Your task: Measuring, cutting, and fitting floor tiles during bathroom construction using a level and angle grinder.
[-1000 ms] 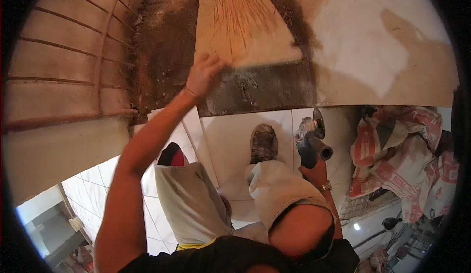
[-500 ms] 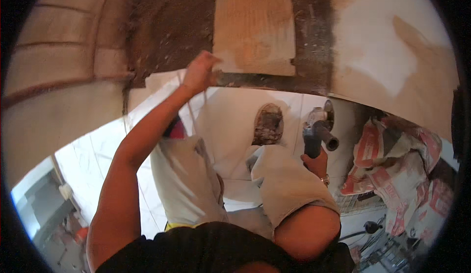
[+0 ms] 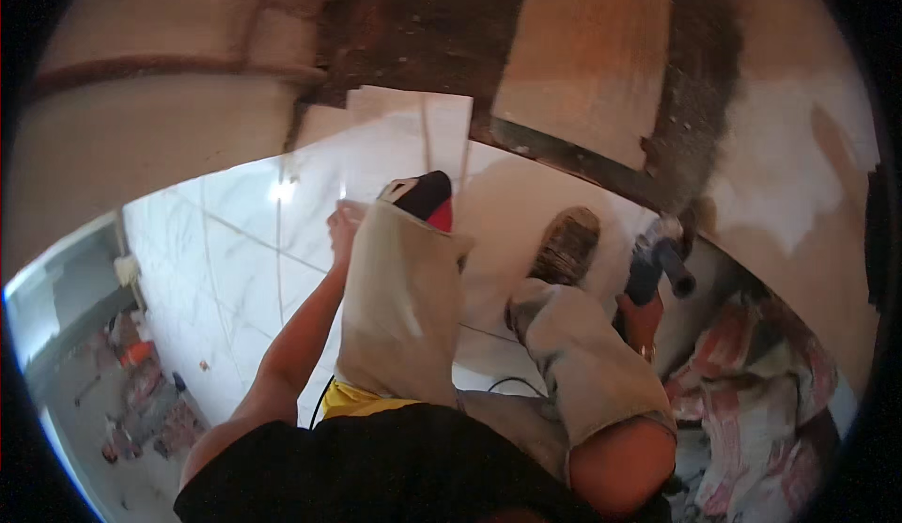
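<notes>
Below-right of the pale board (image 3: 587, 62), grinder (image 3: 645, 277) clamped in right hand (image 3: 641, 318); left hand (image 3: 345, 232) below-left, apart, can't tell if holding anything. White tiles (image 3: 249, 255) laid below board; dark ground (image 3: 413, 39) beside it untiled.

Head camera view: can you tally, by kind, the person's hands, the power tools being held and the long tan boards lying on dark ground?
Hands: 2, the left hand and the right hand
Held power tools: 1, the grinder in the right hand
Long tan boards: 1, the tan board
Total: 4
</notes>
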`<act>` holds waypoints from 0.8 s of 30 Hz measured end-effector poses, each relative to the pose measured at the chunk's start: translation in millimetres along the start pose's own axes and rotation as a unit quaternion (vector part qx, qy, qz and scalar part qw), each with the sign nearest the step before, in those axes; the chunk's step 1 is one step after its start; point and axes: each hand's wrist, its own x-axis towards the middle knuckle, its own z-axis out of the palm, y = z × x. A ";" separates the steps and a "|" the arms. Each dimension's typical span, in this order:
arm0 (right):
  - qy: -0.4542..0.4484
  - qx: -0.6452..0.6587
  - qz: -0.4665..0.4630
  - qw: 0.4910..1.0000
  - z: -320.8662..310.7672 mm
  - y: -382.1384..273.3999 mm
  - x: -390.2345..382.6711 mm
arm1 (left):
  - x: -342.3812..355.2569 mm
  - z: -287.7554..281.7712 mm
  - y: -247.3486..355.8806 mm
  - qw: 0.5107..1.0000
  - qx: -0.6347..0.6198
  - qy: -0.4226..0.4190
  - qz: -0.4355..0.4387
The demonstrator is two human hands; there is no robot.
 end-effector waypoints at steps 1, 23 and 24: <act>0.006 -0.024 0.010 1.000 1.9 -16.3 2.7 | -11.0 -3.7 0.1 1.000 -0.011 -0.013 -0.003; 0.141 -0.101 0.066 0.983 30.5 25.6 23.8 | 7.9 -57.1 -8.8 0.988 0.034 -0.080 -0.130; 0.143 -0.096 0.066 0.983 31.3 26.5 23.5 | 5.0 -65.2 -4.5 0.989 0.009 -0.086 -0.117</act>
